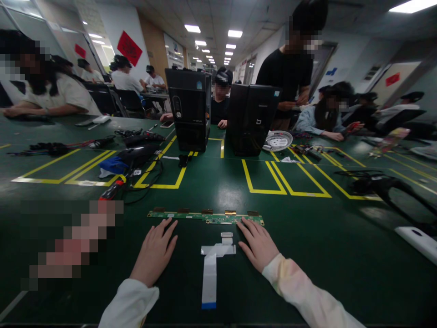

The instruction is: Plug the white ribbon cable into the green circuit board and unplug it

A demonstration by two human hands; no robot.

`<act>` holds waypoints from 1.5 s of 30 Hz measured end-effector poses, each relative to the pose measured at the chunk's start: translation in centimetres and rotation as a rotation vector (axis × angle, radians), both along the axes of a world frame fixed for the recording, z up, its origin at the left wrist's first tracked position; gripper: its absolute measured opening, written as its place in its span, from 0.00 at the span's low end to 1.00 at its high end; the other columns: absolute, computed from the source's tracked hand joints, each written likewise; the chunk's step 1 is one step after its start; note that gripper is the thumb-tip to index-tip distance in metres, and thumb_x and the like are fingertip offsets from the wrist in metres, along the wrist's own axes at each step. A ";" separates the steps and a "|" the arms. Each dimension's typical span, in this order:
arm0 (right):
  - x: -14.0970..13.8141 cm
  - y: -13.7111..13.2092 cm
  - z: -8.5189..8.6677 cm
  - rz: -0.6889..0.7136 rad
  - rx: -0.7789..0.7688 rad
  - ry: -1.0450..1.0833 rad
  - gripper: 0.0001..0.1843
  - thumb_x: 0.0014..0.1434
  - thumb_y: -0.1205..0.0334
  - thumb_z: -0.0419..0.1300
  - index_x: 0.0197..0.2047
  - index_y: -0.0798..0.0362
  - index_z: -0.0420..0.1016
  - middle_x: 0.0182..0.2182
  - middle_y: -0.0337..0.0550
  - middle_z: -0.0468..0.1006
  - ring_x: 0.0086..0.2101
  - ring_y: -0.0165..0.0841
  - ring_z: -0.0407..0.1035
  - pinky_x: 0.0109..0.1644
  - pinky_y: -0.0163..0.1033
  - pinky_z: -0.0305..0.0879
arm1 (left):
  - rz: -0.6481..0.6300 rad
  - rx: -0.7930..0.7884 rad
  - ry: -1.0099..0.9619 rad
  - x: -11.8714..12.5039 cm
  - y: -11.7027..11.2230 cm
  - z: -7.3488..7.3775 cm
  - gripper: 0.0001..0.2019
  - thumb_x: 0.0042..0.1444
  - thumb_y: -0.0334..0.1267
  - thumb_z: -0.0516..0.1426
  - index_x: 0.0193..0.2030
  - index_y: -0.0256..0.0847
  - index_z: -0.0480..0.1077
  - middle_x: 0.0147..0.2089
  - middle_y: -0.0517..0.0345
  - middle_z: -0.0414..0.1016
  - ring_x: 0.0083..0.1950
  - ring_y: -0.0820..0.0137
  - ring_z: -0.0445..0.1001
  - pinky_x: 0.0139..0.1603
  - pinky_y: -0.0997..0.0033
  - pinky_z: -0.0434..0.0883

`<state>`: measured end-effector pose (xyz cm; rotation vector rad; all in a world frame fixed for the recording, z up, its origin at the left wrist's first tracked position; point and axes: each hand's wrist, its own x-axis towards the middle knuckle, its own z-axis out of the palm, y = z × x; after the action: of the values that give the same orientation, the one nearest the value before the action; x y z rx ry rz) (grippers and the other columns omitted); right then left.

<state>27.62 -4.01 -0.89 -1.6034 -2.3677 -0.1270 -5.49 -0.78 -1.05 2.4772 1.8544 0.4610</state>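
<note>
A long, narrow green circuit board with several brown connector tabs lies across the green table before me. My left hand rests with fingers spread, its fingertips at or just short of the board's left half. On the other side my right hand lies flat with fingers apart, the fingertips by the board's right end. Between the hands, nearer to me, is a white flat ribbon cable, folded near its top, with a blue end and a connector at the far end. Neither hand holds anything.
Two black computer towers stand ahead. Dark cables, a blue item and a red-and-black tool handle lie left. A white basket sits behind the right tower; a black-framed object lies right. Yellow tape marks the table. Several people are around.
</note>
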 end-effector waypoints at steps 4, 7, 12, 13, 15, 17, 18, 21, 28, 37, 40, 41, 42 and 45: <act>1.4 0.7 0.5 0.037 0.000 0.033 0.23 0.64 0.63 0.45 0.60 0.55 0.63 0.58 0.53 0.64 0.55 0.41 0.60 0.56 0.51 0.61 | -0.007 0.007 -0.013 -0.1 0.1 0.1 0.22 0.63 0.42 0.44 0.61 0.39 0.62 0.64 0.47 0.61 0.65 0.56 0.58 0.63 0.47 0.56; 2.1 1.5 0.7 0.122 0.008 0.051 0.21 0.63 0.65 0.45 0.57 0.57 0.66 0.57 0.53 0.64 0.57 0.42 0.58 0.58 0.52 0.60 | -0.047 0.032 -0.042 0.9 -0.4 0.9 0.21 0.63 0.41 0.45 0.60 0.40 0.63 0.63 0.47 0.63 0.65 0.56 0.58 0.62 0.48 0.57; 2.2 2.9 0.3 0.230 0.002 0.075 0.22 0.63 0.64 0.46 0.59 0.54 0.64 0.60 0.52 0.60 0.60 0.41 0.52 0.60 0.54 0.57 | -0.305 -0.016 -0.087 6.4 -3.3 3.3 0.19 0.64 0.37 0.46 0.61 0.43 0.62 0.61 0.51 0.65 0.62 0.61 0.62 0.61 0.52 0.61; 2.1 3.1 0.2 0.236 -0.001 0.078 0.22 0.64 0.63 0.45 0.60 0.53 0.63 0.61 0.52 0.60 0.60 0.40 0.53 0.60 0.53 0.57 | -0.368 -0.032 -0.092 7.8 -4.0 3.7 0.19 0.63 0.36 0.47 0.61 0.44 0.62 0.61 0.52 0.66 0.61 0.61 0.63 0.61 0.53 0.62; 2.0 3.2 -0.1 0.249 -0.011 0.081 0.22 0.64 0.62 0.45 0.60 0.53 0.63 0.60 0.52 0.61 0.59 0.40 0.54 0.60 0.53 0.57 | -0.441 -0.051 -0.085 10.3 -5.1 4.2 0.20 0.61 0.34 0.49 0.61 0.43 0.61 0.60 0.51 0.67 0.60 0.60 0.65 0.60 0.53 0.64; 2.0 3.2 -0.3 0.257 -0.019 0.077 0.22 0.65 0.61 0.45 0.60 0.53 0.63 0.60 0.52 0.62 0.59 0.40 0.55 0.61 0.53 0.56 | -0.445 -0.067 -0.056 12.0 -5.5 4.3 0.21 0.60 0.35 0.51 0.61 0.39 0.61 0.59 0.47 0.67 0.59 0.58 0.65 0.59 0.53 0.64; 2.0 3.2 -0.4 0.258 -0.020 0.075 0.22 0.65 0.60 0.45 0.61 0.53 0.63 0.60 0.52 0.62 0.59 0.40 0.55 0.61 0.53 0.56 | -0.433 -0.076 -0.039 12.6 -5.6 4.3 0.21 0.60 0.35 0.52 0.60 0.37 0.62 0.59 0.46 0.67 0.59 0.57 0.66 0.58 0.52 0.65; 2.0 3.2 -0.5 0.257 -0.021 0.072 0.23 0.64 0.59 0.46 0.61 0.52 0.63 0.60 0.52 0.61 0.59 0.40 0.55 0.61 0.53 0.56 | -0.409 -0.091 -0.005 13.3 -5.4 4.1 0.20 0.60 0.35 0.52 0.58 0.36 0.63 0.58 0.44 0.68 0.58 0.56 0.67 0.57 0.51 0.66; 1.9 3.2 -0.3 0.242 -0.025 0.070 0.22 0.64 0.60 0.47 0.60 0.52 0.63 0.60 0.51 0.62 0.59 0.40 0.56 0.61 0.54 0.55 | -0.396 -0.114 0.072 13.3 -5.1 3.8 0.21 0.59 0.36 0.53 0.59 0.37 0.63 0.60 0.45 0.67 0.58 0.54 0.67 0.56 0.50 0.67; 1.8 3.2 0.1 0.252 -0.050 0.069 0.22 0.63 0.59 0.48 0.60 0.53 0.63 0.60 0.51 0.62 0.59 0.40 0.55 0.62 0.54 0.54 | -0.451 -0.077 0.051 13.0 -3.4 2.4 0.23 0.60 0.38 0.52 0.62 0.35 0.60 0.63 0.43 0.63 0.63 0.56 0.61 0.60 0.54 0.64; 1.8 3.1 0.1 0.246 -0.042 0.074 0.22 0.63 0.59 0.49 0.60 0.52 0.63 0.60 0.51 0.62 0.59 0.40 0.55 0.61 0.54 0.55 | -0.458 -0.042 0.041 12.9 -3.4 1.8 0.23 0.61 0.39 0.51 0.63 0.37 0.59 0.64 0.44 0.62 0.64 0.56 0.60 0.60 0.53 0.64; 1.8 3.1 0.1 0.245 -0.041 0.074 0.22 0.63 0.59 0.49 0.60 0.52 0.63 0.60 0.50 0.62 0.59 0.40 0.55 0.61 0.54 0.55 | -0.453 -0.034 0.045 12.9 -3.4 1.6 0.24 0.61 0.39 0.51 0.63 0.37 0.58 0.64 0.44 0.62 0.64 0.56 0.60 0.60 0.53 0.64; 1.8 3.1 0.1 0.244 -0.039 0.074 0.22 0.63 0.59 0.48 0.60 0.52 0.63 0.60 0.50 0.62 0.59 0.39 0.55 0.61 0.53 0.54 | -0.446 -0.030 0.051 13.0 -3.5 1.5 0.24 0.61 0.40 0.51 0.63 0.37 0.58 0.64 0.44 0.62 0.64 0.56 0.60 0.60 0.53 0.64; 1.8 3.0 0.1 0.246 -0.037 0.072 0.22 0.64 0.59 0.48 0.60 0.52 0.63 0.60 0.49 0.62 0.59 0.39 0.55 0.62 0.53 0.54 | -0.420 -0.029 0.070 13.2 -3.6 1.5 0.24 0.61 0.41 0.51 0.63 0.36 0.59 0.64 0.45 0.62 0.64 0.56 0.60 0.60 0.53 0.64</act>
<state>29.44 -0.96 -0.84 -1.2947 -2.4996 0.0244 7.76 -4.42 0.46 2.7860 1.2856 0.3294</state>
